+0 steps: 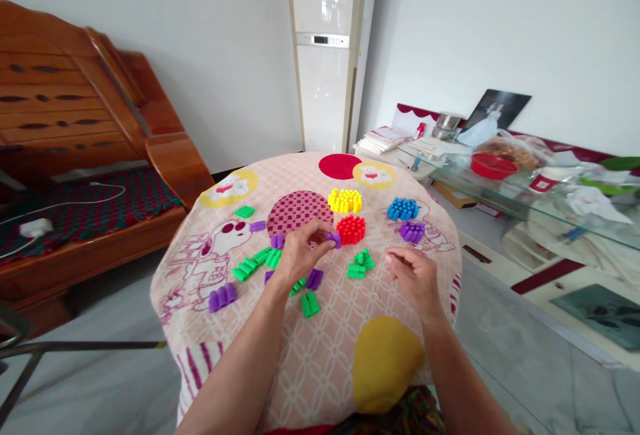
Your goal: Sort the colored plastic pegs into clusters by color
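Note:
My left hand (303, 252) is closed in a pinch on a purple peg block (333, 240), just left of a standing cluster of red peg blocks (351, 229). My right hand (414, 280) hovers at the right, fingers loosely curled and a little apart, with nothing visible in them. Close to it lie a few green peg blocks (360, 265). Standing clusters of yellow peg blocks (345, 200), blue peg blocks (403, 208) and purple peg blocks (412, 231) are farther back. Around my left hand, loose green pieces (246, 268) and purple pieces (223, 297) are scattered; my forearm partly hides some.
A patterned cloth (325, 368) covers the round table. To the right, a glass-topped cabinet (530, 198) bears a red bowl (493, 166), papers and bags. A wooden bench (175, 162) stands left, and a tall white air conditioner (325, 88) is behind the table.

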The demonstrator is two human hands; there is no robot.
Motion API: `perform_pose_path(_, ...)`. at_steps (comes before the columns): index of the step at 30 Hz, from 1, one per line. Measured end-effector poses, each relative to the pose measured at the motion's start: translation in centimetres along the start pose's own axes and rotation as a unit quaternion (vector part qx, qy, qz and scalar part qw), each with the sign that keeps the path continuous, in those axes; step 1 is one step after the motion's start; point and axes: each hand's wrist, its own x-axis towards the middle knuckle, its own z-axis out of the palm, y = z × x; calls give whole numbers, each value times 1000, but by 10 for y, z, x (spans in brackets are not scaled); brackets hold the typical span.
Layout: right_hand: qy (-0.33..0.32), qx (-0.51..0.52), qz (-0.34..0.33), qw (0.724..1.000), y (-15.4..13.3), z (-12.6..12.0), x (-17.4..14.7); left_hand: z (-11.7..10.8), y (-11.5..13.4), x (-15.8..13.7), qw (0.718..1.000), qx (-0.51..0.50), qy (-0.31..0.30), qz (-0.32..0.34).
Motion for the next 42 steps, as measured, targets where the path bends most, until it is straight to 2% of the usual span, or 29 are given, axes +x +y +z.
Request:
perform_pose_path(3,-68,18,-51,996,-16,19,-7,24,17,-6,996,-28,-72,41)
perform_pose_path(7,-86,4,-94,992,-19,27,-8,36,23,-11,992,-53,-102,59)
perform_pose_path(13,-127,-23,-74,989,-18,19,-11,43,19,-15,987,-75,-131,53)
perform_pose_path(16,-123,-48,-73,989,-13,10,-11,45,19,-16,985,-72,-143,61)
perform_pose_path(18,-78,-67,-69,992,-2,-2,-4,44,18,-15,988,-68,-126,63)
perform_pose_path(20,-2,-94,-54,994,16,-18,9,39,16,-13,993,-54,-87,58)
perform_pose_path(22,74,-144,-37,986,36,-36,25,33,14,-11,997,-32,-44,49)
perform_pose_path(24,111,-194,-26,974,55,-51,40,28,11,-9,999,-15,-1,37)
perform_pose_path(27,119,-229,-6,966,76,-63,57,20,5,-6,999,-3,50,11)
perform_pose_path(32,97,-228,22,969,90,-65,68,2,-4,-1,991,23,128,-35)
perform_pose_path(35,93,-233,16,968,94,-66,69,-18,-13,1,976,83,190,-66)
perform_pose_path(38,119,-241,-3,963,96,-68,65,-47,-25,0,949,166,244,-111)
perform_pose_path(40,137,-239,-8,961,94,-68,59,-67,-33,-5,932,214,252,-150)
perform_pose_path(42,145,-231,-7,962,89,-67,52,-82,-40,-10,920,254,228,-189)
